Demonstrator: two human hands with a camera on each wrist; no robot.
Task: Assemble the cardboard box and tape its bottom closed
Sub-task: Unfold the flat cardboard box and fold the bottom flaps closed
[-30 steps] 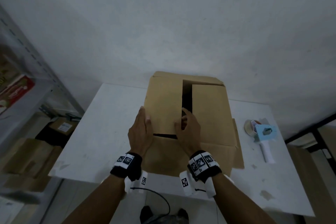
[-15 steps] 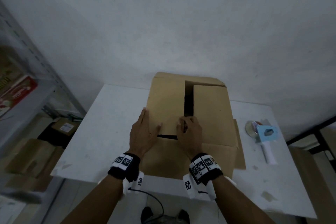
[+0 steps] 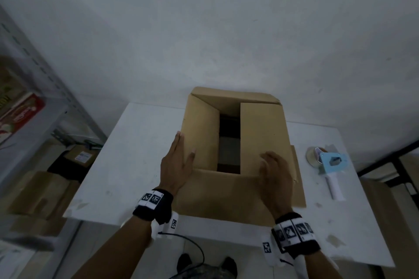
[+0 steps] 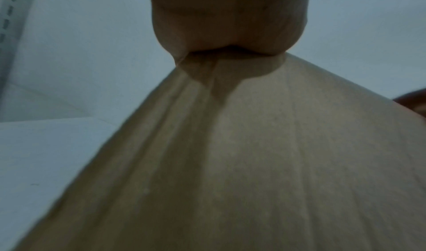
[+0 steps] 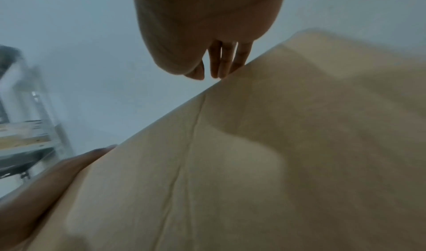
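A brown cardboard box (image 3: pixel 263 133) stands on the white table (image 3: pixel 140 142), its two long flaps folded in with a dark gap between them. My left hand (image 3: pixel 179 161) lies at the near left corner, fingers straight along the box's left edge and thumb on the left flap. The left flap tilts up. My right hand (image 3: pixel 274 172) rests on the near end of the right flap with relaxed fingers. In the right wrist view its fingers (image 5: pixel 224 61) touch the cardboard (image 5: pixel 253 163) edge. In the left wrist view the palm (image 4: pixel 226 17) sits on cardboard (image 4: pixel 253 163).
A blue tape dispenser (image 3: pixel 328 165) with a white handle lies on the table right of the box. A metal shelf (image 3: pixel 34 120) stands to the left, with cardboard boxes (image 3: pixel 40 192) on the floor beneath. A wall rises just behind the table.
My right hand has moved from the middle seam to the right flap. The gap between the two flaps has widened and the left flap has risen. My left hand stays at the left corner.
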